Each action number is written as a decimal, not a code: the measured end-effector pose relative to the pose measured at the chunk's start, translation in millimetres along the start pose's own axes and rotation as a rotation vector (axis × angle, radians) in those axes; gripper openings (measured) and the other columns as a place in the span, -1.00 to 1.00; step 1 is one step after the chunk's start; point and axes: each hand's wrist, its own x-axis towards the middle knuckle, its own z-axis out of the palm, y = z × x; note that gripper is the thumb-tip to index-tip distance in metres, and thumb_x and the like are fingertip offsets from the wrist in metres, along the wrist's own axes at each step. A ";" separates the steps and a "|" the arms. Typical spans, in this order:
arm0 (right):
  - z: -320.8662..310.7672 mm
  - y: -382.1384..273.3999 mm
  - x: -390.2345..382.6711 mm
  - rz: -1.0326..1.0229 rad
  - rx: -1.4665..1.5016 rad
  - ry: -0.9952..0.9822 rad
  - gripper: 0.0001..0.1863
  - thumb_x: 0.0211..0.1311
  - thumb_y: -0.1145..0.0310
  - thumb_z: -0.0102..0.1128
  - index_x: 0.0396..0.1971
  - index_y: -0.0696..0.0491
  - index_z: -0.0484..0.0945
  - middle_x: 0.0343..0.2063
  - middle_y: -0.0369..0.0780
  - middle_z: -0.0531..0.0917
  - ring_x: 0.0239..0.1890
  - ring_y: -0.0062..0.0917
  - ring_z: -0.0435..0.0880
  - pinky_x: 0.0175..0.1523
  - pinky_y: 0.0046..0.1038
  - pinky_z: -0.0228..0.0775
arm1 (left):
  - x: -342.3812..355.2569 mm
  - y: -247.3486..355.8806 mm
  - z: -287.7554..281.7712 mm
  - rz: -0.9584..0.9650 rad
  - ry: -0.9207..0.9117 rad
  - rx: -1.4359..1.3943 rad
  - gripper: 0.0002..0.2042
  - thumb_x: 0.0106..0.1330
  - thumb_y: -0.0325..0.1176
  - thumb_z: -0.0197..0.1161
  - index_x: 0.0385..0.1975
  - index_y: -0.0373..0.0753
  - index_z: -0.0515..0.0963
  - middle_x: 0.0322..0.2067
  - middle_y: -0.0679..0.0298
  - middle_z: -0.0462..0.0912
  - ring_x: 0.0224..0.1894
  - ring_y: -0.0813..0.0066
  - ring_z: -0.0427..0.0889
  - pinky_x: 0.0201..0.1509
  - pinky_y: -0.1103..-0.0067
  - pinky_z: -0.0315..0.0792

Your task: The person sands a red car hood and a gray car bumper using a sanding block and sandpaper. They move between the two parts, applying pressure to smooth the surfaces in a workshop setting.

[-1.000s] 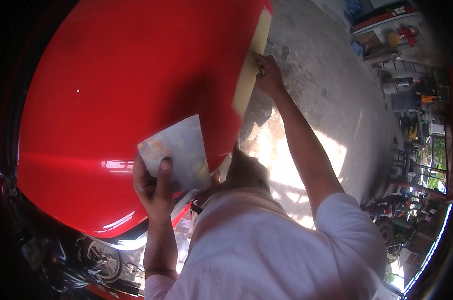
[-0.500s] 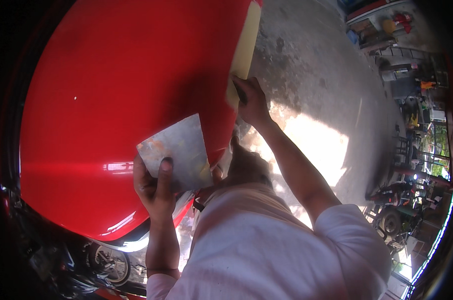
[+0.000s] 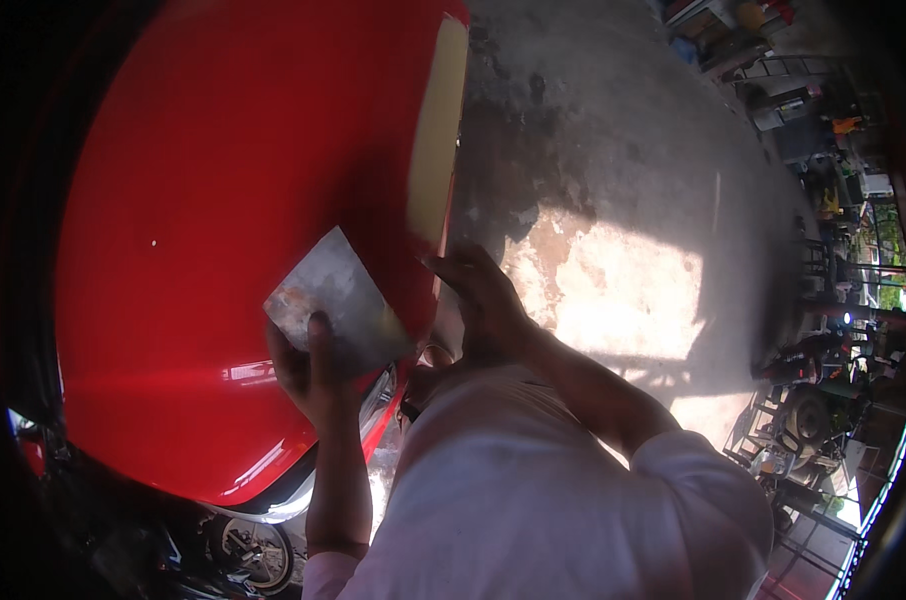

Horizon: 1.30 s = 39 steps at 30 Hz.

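This looks like a vehicle repair workshop: a red car panel point(image 3: 213, 200) with a beige patch point(image 3: 437, 140) at left, stained concrete floor point(image 3: 623, 150) at upper centre, a motorcycle wheel point(image 3: 254, 553) at lower left.

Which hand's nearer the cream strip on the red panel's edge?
Right. The right hand is just below the lower end of the cream strip. The left hand is farther down and left, holding a grey plate over the red panel.
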 end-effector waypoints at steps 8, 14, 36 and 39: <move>-66.5 16.2 5.3 -0.338 -0.101 -0.045 -0.55 0.13 0.16 0.44 0.02 -0.07 0.61 -0.07 -0.20 0.53 0.12 -0.27 0.50 0.17 -0.20 0.38 | 10.3 -2.8 95.7 -0.103 -0.036 -0.183 -0.67 0.49 -0.45 0.16 0.19 -0.29 0.37 -0.03 0.25 0.57 0.01 0.48 0.56 0.10 0.47 0.47; -102.7 27.6 37.0 -0.477 -0.318 -0.036 -0.66 0.08 0.30 0.36 -0.08 -0.07 0.69 -0.13 -0.27 0.66 0.00 -0.32 0.60 0.11 -0.22 0.42 | 26.3 -26.1 124.7 0.281 -0.231 0.559 -0.63 0.46 -0.50 0.16 0.23 -0.31 0.36 0.03 0.23 0.58 0.07 0.51 0.54 0.17 0.52 0.42; -97.7 179.0 162.2 -0.056 -0.111 0.196 -0.40 0.03 0.75 0.18 0.13 -0.02 0.59 0.07 -0.13 0.59 0.11 -0.19 0.56 0.24 -0.27 0.40 | 70.0 14.2 125.8 0.176 0.329 0.367 -0.52 0.43 -0.36 0.25 0.28 -0.38 0.34 0.11 0.04 0.53 0.07 0.27 0.56 0.02 0.40 0.54; -130.4 260.5 273.1 -0.155 0.016 0.208 -0.36 0.06 0.75 0.13 0.19 -0.03 0.53 0.04 -0.07 0.59 0.12 -0.15 0.57 0.23 -0.28 0.43 | 78.8 16.2 128.2 0.165 0.346 0.378 -0.52 0.43 -0.35 0.25 0.28 -0.38 0.34 0.13 0.03 0.53 0.09 0.25 0.56 0.04 0.38 0.53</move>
